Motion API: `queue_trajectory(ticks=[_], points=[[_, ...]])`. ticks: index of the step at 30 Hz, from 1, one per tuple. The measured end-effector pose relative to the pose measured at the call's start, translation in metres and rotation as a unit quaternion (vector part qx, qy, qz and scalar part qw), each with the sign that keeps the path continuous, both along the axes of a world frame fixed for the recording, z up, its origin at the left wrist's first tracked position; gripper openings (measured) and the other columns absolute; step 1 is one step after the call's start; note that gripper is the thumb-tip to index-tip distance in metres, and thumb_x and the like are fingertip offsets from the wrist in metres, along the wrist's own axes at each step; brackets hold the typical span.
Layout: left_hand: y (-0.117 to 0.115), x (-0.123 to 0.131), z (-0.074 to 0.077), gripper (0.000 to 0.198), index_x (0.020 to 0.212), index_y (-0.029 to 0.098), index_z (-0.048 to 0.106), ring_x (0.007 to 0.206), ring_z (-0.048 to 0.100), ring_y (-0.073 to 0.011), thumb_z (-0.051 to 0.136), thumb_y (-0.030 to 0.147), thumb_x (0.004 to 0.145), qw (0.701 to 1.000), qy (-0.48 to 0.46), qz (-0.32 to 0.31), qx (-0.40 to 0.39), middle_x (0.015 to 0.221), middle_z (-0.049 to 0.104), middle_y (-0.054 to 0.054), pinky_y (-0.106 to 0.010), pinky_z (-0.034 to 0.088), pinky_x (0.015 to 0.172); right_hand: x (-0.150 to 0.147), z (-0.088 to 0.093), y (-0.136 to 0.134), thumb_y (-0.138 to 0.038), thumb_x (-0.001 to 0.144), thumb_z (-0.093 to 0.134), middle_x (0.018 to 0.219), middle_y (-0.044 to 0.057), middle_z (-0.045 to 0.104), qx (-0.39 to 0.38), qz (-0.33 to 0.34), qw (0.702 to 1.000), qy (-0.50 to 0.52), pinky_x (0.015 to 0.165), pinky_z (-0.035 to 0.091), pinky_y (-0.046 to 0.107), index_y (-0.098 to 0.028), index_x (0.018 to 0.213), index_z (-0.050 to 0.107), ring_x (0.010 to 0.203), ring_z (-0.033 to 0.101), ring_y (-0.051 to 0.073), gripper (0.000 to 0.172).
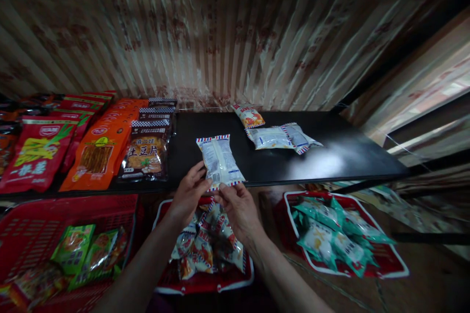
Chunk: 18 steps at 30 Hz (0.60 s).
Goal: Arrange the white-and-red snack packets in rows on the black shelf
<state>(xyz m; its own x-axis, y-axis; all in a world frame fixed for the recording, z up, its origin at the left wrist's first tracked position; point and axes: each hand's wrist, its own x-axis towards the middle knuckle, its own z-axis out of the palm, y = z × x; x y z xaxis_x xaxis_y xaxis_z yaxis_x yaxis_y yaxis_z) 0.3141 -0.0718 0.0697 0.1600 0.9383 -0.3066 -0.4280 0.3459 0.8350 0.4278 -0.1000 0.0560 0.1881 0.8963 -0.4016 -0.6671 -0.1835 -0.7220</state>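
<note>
- Snack packet (222,159), white with red-and-blue striped ends, is held at the front of the black shelf (264,166), printed back turned up; whether it is rested on the shelf cannot be told.
- Left grip (185,195) is clamped on its lower left side.
- Right grip (240,210) is clamped on its bottom end, thumb laid on top.
- Similar packets (271,138) are laid farther back, to the right.
- Brown bags (147,156) and orange bags (97,151) are lined up at left.
- Below, striped packets (198,254) are contained in a red basket (235,284).
</note>
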Motion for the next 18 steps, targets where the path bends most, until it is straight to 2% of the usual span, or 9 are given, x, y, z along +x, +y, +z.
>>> queue_trajectory(ticks=[6,10,14,18], points=[[-0.0003,0.0008,0.0002,0.058,0.114,0.014,0.056,0.090,0.065,-0.0231,0.071,0.017,0.058,0.999,-0.031,0.011,-0.020,0.105,0.068,-0.011,-0.034,0.050,0.077,-0.0044,-0.0011,-0.0040,-0.030,0.050,0.085,0.058,-0.005,0.065,0.011,0.033,0.998,-0.050,0.050,0.051,0.017,-0.017,0.071,0.061,0.050,0.062,0.009,0.035],[-0.0003,0.0001,-0.0005,0.061,0.119,0.015,0.052,0.082,0.066,-0.0195,0.070,0.017,0.061,1.000,-0.015,0.016,-0.019,0.105,0.068,-0.011,-0.029,0.051,0.069,-0.0051,-0.0024,-0.0057,-0.032,0.052,0.084,0.059,-0.004,0.066,0.010,0.046,0.995,-0.091,0.052,0.049,0.017,-0.016,0.072,0.063,0.050,0.060,0.008,0.033],[0.0012,-0.0015,-0.0053,0.059,0.123,0.018,0.050,0.086,0.066,-0.0166,0.068,0.018,0.067,1.000,0.010,0.022,0.005,0.111,0.066,-0.009,-0.026,0.050,0.074,-0.0033,0.0002,-0.0060,-0.039,0.060,0.079,0.066,-0.001,0.068,0.032,0.034,0.993,-0.113,0.054,0.049,0.018,-0.017,0.078,0.066,0.059,0.062,0.010,0.032],[0.0027,-0.0033,-0.0084,0.057,0.123,0.017,0.050,0.096,0.064,-0.0177,0.066,0.017,0.068,0.999,0.026,0.034,0.032,0.115,0.064,-0.009,-0.028,0.049,0.084,0.0000,0.0002,-0.0052,-0.044,0.064,0.075,0.069,-0.001,0.067,0.054,0.017,0.990,-0.131,0.055,0.049,0.020,-0.018,0.082,0.065,0.062,0.062,0.012,0.033]])
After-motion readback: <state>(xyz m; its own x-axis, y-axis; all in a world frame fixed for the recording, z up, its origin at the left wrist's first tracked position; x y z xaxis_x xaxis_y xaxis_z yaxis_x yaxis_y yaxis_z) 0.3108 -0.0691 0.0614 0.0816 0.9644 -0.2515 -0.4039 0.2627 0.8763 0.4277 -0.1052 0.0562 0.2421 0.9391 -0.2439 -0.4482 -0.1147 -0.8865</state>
